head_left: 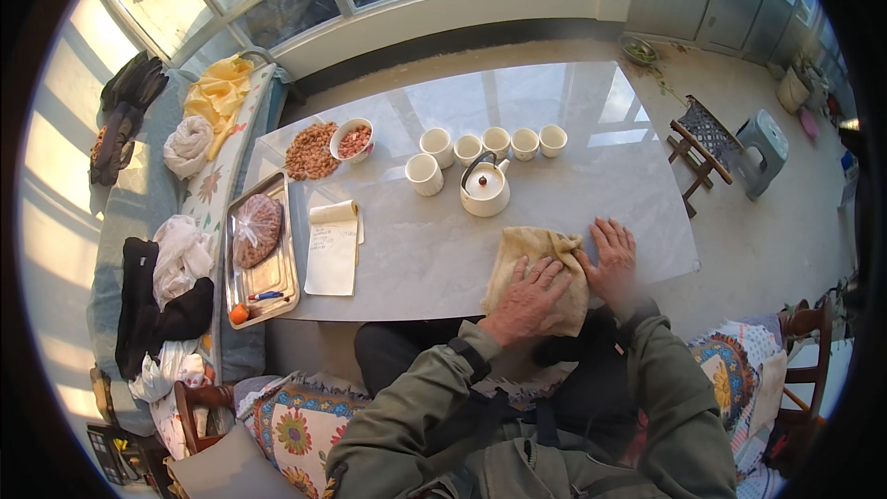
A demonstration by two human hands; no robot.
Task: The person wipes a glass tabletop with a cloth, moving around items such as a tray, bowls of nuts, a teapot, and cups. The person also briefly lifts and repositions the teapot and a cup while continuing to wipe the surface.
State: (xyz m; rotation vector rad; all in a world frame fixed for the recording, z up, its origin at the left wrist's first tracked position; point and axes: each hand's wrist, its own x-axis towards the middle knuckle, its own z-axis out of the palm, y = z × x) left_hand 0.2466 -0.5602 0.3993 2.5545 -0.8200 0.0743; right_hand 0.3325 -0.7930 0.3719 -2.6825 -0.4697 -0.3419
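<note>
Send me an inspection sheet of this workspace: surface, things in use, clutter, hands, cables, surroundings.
Surface: glossy grey table, reflecting light.
Things in use: beige cloth, rumpled, partly over the near edge.
Clutter: teapot, six pale cups, bowl, nut-like heap, notepad; metal tray holding a filled plastic bag, blue pen and orange item.
Hands: left hand spread on the cloth; right hand open at its right edge, fingers on the table.
Cables: nothing seen.
Surroundings: windows beyond; grey stool right; clothing-strewn seat left.
</note>
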